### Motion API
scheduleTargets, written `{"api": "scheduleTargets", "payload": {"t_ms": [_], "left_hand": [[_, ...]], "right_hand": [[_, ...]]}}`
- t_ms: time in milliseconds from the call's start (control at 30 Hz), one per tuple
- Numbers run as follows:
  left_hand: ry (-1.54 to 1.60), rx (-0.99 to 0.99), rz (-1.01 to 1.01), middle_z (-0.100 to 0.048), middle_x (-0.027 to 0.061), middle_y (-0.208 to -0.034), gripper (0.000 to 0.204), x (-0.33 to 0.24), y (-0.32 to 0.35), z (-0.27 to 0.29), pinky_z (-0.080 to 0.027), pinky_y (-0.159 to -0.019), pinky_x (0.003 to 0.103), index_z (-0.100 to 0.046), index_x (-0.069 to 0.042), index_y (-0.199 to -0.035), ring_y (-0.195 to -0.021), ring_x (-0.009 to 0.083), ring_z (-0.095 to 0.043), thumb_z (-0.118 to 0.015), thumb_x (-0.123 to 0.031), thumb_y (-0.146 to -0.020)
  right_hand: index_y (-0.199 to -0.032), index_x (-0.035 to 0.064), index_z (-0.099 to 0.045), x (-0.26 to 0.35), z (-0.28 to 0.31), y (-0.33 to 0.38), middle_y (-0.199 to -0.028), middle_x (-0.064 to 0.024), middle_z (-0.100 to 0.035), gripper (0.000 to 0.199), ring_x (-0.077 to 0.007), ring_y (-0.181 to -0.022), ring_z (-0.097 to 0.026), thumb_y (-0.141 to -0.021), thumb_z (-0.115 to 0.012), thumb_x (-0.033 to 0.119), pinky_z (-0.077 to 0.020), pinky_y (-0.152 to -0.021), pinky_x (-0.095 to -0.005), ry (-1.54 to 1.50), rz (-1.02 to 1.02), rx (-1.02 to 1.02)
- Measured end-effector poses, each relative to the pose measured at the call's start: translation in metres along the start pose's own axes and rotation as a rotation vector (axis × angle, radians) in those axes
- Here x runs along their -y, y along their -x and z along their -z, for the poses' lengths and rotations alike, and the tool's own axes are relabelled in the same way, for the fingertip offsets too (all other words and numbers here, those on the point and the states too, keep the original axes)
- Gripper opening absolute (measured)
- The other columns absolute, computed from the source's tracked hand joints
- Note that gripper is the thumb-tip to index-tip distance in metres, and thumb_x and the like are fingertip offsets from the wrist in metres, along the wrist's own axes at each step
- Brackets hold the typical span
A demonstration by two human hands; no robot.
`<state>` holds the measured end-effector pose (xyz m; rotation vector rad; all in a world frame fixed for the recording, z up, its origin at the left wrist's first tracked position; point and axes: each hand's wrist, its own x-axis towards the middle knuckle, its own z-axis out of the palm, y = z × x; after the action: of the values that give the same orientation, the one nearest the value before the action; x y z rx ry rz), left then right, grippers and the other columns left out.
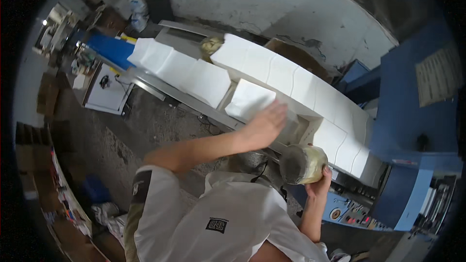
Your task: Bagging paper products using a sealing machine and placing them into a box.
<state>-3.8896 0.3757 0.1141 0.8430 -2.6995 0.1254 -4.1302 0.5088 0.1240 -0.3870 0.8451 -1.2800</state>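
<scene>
White paper-like block [249, 96], with a slanted top, sits on a long grey metal conveyor [187, 42], and the left hand [264, 125] reaches across the body to its near right edge. That hand's fingers are stretched out, closed on nothing visible; motion blur hides whether they touch the block. Lower right, the right hand [320, 183] has its fingers clamped around a translucent yellowish cylinder [305, 164] with a dark grey round end, held tilted just beside the conveyor's near edge. A long curving row of white blocks [296, 77] runs along the far side of the conveyor, while more white blocks [179, 72] lie to the left, near a bright blue panel [111, 51]. On the right stands a large blue machine [412, 106] with a control panel [350, 214].
</scene>
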Motion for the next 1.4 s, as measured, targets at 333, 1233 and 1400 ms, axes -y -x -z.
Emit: {"api": "scheduleTargets", "payload": {"t_ms": [333, 1233, 1400], "left_hand": [[0.201, 0.913, 0.238, -0.065, 0.0180, -0.120, 0.041, 0.009, -0.023, 0.006, -0.022, -0.114, 0.054, -0.069, -0.005, -0.115, -0.120, 0.0360, -0.056, -0.057, -0.035, -0.091], [1.483, 0.050, 0.844, -0.067, 0.0143, -0.105, 0.069, -0.044, -0.067, -0.047, -0.053, -0.073, 0.033, -0.043, 0.006, -0.136, -0.087, 0.0203, -0.066, -0.067, -0.013, -0.075], [1.579, -0.287, 1.015, -0.063, 0.0136, -0.111, 0.077, 0.005, 0.019, 0.014, -0.050, -0.084, 0.033, -0.035, 0.003, -0.142, -0.099, 0.0225, -0.063, -0.064, -0.006, -0.072]], "right_hand": [[-0.140, -0.0048, -0.039, -0.002, 0.020, 0.009, -0.139, -0.0188, -0.050, 0.074, -0.0309, -0.127, -0.050, -0.083, -0.062, 0.037, -0.0389, -0.110, -0.0412, 0.005, 0.009, -0.059], [-0.144, -0.0046, -0.035, 0.030, 0.064, 0.039, -0.131, -0.0139, -0.053, 0.080, -0.0215, -0.118, -0.053, -0.079, -0.069, 0.027, -0.0409, -0.102, -0.0316, -0.113, -0.019, 0.108], [-0.147, 0.0010, -0.032, 0.036, 0.031, 0.009, -0.139, -0.0151, -0.047, 0.083, -0.0246, -0.128, -0.045, -0.076, -0.071, 0.020, -0.0340, -0.107, -0.0346, 0.243, 0.182, 0.006]]}}
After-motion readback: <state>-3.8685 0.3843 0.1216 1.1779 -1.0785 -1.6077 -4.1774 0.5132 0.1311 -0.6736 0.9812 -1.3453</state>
